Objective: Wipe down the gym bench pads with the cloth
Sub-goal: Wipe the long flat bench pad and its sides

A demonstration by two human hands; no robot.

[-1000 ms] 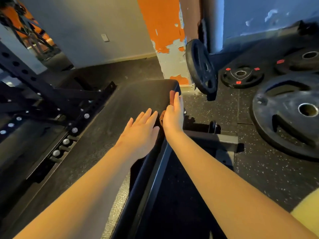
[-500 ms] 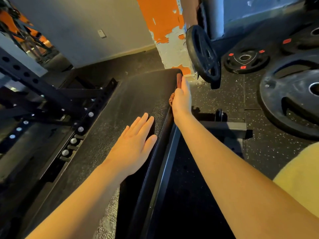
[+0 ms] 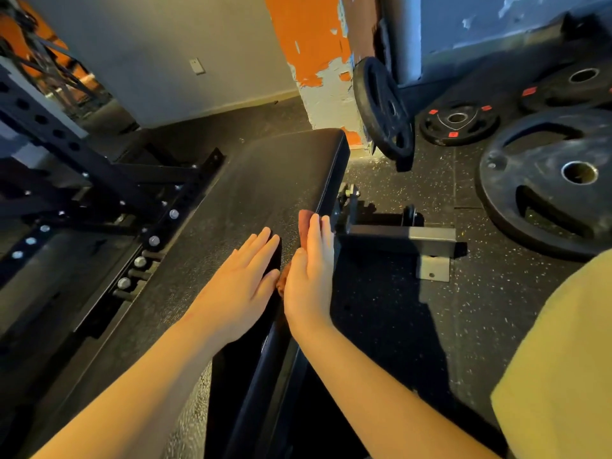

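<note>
Right now your right hand [image 3: 309, 270] lies flat, fingers together, against the right side edge of the bench pad [image 3: 265, 187], pinning the rust-coloured cloth [image 3: 304, 220] between palm and pad; that pressing hold looks chosen so the cloth drags along the pad's side face rather than slipping off; your left hand [image 3: 241, 279] rests palm down on top of the pad just beside it, fingers straight and closed up, gripping nothing, probably to steady you as you lean; the two hands nearly touch at the thumbs. Most of the cloth is hidden under your right hand; only a tip beyond the fingertips and a scrap near the thumb show, so you cannot judge how it is folded; the pad's side face under the palm is hidden too; its near end runs dark and blurred beneath your forearms.
</note>
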